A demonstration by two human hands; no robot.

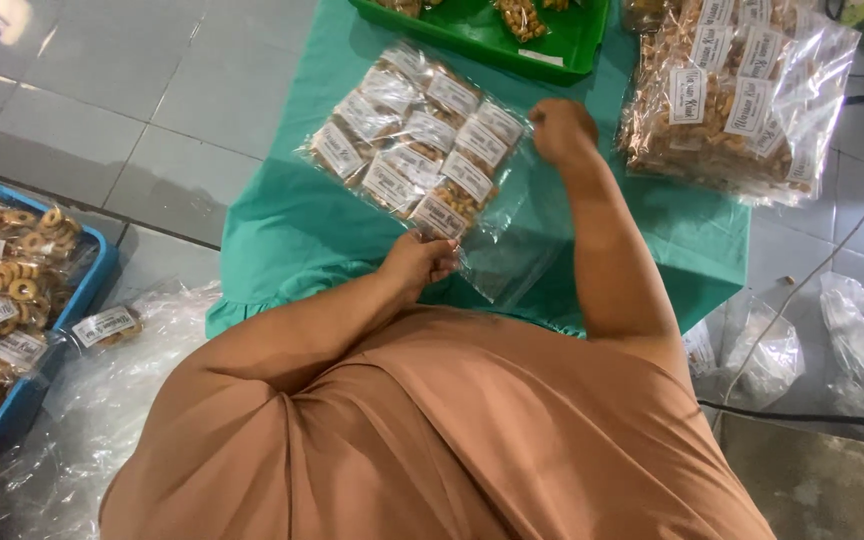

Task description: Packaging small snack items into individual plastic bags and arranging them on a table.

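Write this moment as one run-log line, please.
left hand: grips clear bag edge | right hand: fisted at bag's far edge | bag: small labelled snack packets, on green cloth

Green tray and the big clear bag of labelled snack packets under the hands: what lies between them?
Only bare green cloth separates green tray from clear bag, head view.

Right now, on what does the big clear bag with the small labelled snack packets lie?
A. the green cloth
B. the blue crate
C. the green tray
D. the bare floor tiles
A: the big clear bag lies flat on the green cloth, with the left hand and the right hand gripping its open end.
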